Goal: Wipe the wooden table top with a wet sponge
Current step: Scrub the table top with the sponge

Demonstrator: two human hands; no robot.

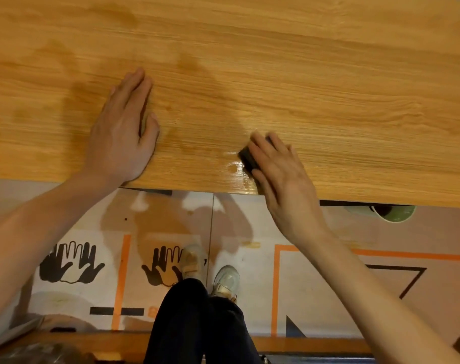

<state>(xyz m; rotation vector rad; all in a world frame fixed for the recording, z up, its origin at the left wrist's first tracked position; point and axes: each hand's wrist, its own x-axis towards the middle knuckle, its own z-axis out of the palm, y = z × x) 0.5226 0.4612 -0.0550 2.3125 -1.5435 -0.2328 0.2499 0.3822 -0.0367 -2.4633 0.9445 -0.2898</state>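
The wooden table top (302,82) fills the upper half of the view, its front edge running across the middle. My right hand (281,177) presses a dark sponge (248,159) onto the wood close to the front edge; only the sponge's left end shows past my fingers. A shiny wet patch (238,174) lies just left of the sponge. My left hand (123,132) rests flat on the table, palm down and fingers together, to the left of the sponge and apart from it. Darker damp smears (189,64) mark the wood further back.
Below the table edge is a patterned floor (249,253) with orange lines and black hand prints. My legs and shoes (210,279) stand near the edge. A green round container (391,212) peeks out under the table at right. A wooden bench edge (92,342) runs along the bottom.
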